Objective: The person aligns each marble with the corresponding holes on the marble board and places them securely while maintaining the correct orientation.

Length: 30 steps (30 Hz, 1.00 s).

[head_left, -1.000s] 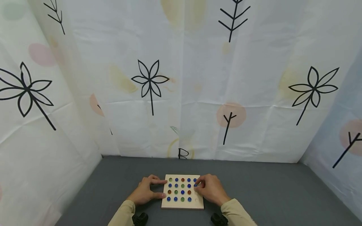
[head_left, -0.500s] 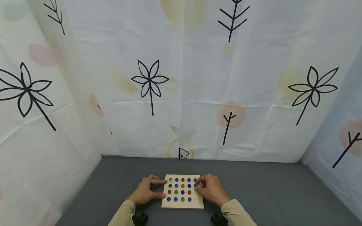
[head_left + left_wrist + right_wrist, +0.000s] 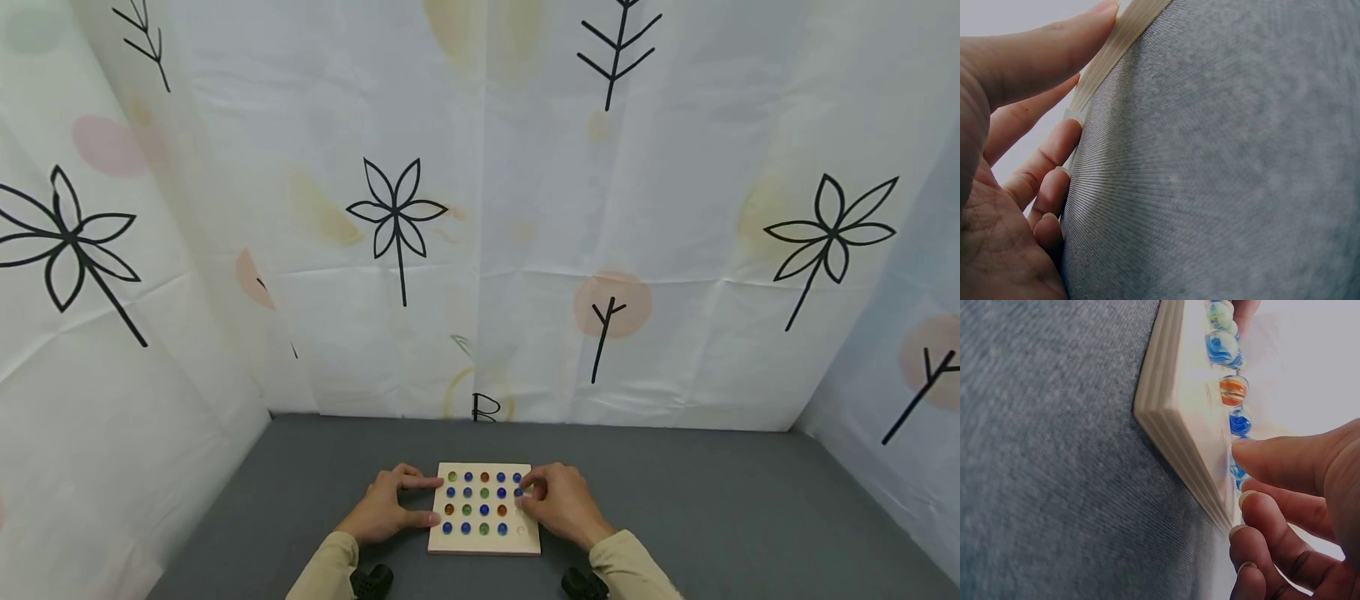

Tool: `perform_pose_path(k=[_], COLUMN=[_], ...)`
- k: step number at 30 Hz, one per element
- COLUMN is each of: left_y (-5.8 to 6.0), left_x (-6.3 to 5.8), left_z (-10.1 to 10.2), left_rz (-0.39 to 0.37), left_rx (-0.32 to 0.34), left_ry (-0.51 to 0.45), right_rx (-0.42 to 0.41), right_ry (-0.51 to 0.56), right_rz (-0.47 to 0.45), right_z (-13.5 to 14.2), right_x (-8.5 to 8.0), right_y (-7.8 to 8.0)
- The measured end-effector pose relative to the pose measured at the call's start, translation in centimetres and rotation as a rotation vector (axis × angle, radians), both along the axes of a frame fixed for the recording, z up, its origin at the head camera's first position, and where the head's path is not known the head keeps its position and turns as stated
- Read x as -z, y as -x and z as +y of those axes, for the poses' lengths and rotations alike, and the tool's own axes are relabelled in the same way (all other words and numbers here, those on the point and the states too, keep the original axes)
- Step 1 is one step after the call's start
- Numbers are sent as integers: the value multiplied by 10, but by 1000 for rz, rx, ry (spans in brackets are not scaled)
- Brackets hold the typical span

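Observation:
A pale wooden marble board [image 3: 465, 546] lies flat on the table, with blue, green and orange glass marbles sitting in rows of hollows. My left hand [image 3: 382, 508] touches its left edge with a straight forefinger and thumb, spread apart; the left wrist view shows the thumb [image 3: 1054, 56] against the wooden side. At the right edge, my right hand [image 3: 562, 504] pinches a blue marble [image 3: 518, 492] between thumb and forefinger, over the second row from the back. In the right wrist view the thumb [image 3: 1279, 459] partly hides blue marbles. Two hollows in the right column, nearest me, hold no marble.
The grey table [image 3: 697, 500] extends around the board on all sides. White cloth [image 3: 525, 208] printed with plant drawings hangs behind and at both sides. A dark wrist device [image 3: 585, 583] is strapped below each sleeve.

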State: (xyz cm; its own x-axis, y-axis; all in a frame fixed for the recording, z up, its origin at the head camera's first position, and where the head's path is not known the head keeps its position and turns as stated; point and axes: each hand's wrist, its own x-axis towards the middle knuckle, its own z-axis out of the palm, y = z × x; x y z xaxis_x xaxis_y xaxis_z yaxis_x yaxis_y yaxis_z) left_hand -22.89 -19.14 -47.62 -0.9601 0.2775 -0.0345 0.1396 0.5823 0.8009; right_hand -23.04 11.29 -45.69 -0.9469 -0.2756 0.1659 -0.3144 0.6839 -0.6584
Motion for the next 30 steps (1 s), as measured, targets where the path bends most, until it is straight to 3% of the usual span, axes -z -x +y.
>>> perform_pose_path(k=[16,30], left_y=[2,1], left_x=[3,1], left_z=[-1,-1], left_rz=[-8,-17], left_rx=[-2,-7], left_ry=[-8,0], right_rx=[13,115], right_ry=[0,-35], right_rz=[15,36], right_z=[30,52], right_x=[-4,-3], right_y=[-12,-21])
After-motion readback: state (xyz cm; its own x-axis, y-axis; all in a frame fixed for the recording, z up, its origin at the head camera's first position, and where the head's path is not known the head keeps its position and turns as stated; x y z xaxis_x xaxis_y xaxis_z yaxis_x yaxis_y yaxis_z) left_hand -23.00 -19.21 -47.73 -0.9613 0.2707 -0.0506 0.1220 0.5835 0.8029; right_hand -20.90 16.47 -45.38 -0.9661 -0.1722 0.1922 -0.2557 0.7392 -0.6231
